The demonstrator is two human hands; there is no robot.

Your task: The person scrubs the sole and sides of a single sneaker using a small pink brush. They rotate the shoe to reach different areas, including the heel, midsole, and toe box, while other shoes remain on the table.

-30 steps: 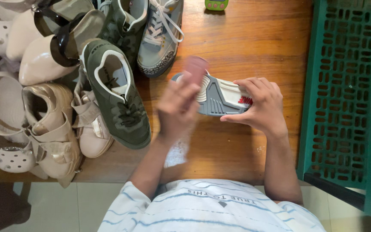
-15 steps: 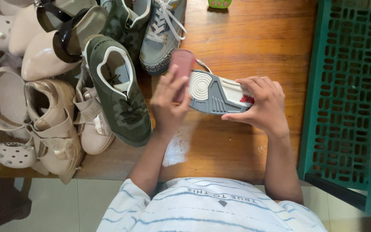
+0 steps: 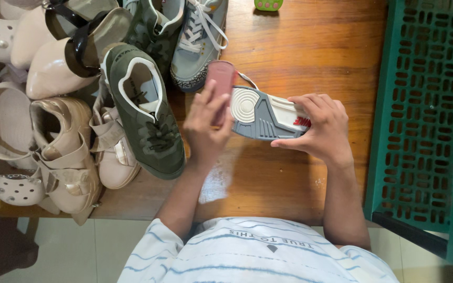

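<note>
Warm wooden tabletop (image 3: 310,52), pale tiled floor below. Right of the held sneaker, green perforated plastic crate (image 3: 425,131), contents not visible. Grey sneaker (image 3: 268,116) turned sole-up above the tabletop, long axis roughly level, toe toward the olive sneaker (image 3: 145,118), heel in the right hand (image 3: 321,128), fingers curled around it. Left hand (image 3: 205,126) raised at the toe end, fingers closed on a reddish-pink block (image 3: 220,84) upright against the sole. Left of the olive sneaker, beige sandals (image 3: 64,152).
</note>
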